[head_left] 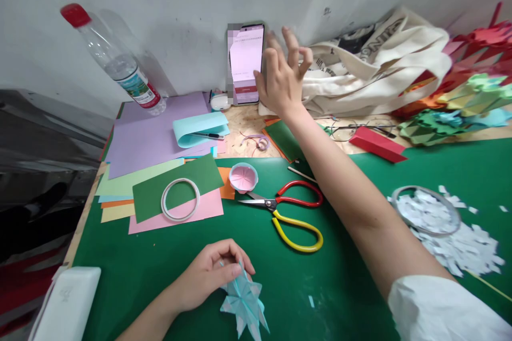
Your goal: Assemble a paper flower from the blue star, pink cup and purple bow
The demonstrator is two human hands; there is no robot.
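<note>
pinching a pale-blue folded-paper star in left hand; likely featherlight, crushable, best held near creased centre; right hand spread, empty, beside pink-screened smartphone.

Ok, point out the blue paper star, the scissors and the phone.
Blue paper star (245, 296), head view: on its folded middle.
Scissors (271, 204), head view: on the pivot.
Phone (248, 58), head view: on its lit screen.

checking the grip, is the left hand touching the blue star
Touching. In the head view, the left hand holds the blue star near its upper points, thumb against it.
</note>
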